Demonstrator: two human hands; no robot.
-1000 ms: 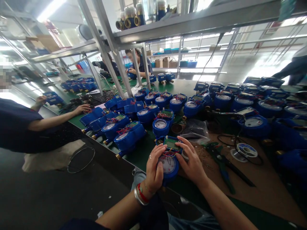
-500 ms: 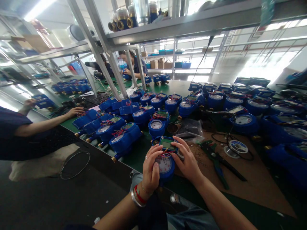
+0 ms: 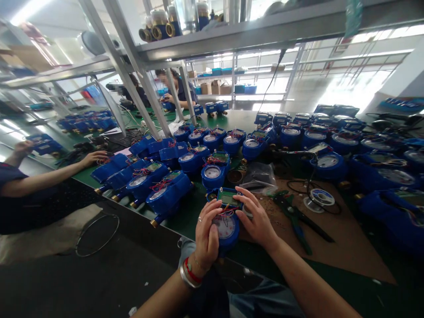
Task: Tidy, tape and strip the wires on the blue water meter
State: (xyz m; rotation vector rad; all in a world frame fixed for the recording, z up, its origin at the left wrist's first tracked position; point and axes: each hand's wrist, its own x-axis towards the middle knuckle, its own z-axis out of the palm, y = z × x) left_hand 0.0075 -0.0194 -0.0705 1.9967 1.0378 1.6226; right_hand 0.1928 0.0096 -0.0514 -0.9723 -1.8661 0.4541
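A blue water meter [image 3: 228,238] with a round white dial lies in front of me at the table's near edge. In its upper housing sits a green circuit board [image 3: 228,198] with a grey display, and thin red and dark wires run below it. My left hand [image 3: 206,232] wraps the meter's left side, its fingers bent over the dial and toward the board. From the right, my right hand [image 3: 256,216] grips the housing, with fingertips at the board's right edge and the thumb side by the wires. Its far fingers hide part of a small round item behind.
Rows of blue meters [image 3: 213,172] stand beyond my hands and to the right. Green-handled pliers [image 3: 293,216], a solder spool [image 3: 319,199] and a clear plastic bag [image 3: 260,176] lie right. A co-worker's arm [image 3: 56,176] reaches in from the left. A metal shelf [image 3: 215,42] crosses overhead.
The whole view has shifted slightly, so the scene sits a little further left. Both hands keep their hold on the meter, with hardly any finger movement.
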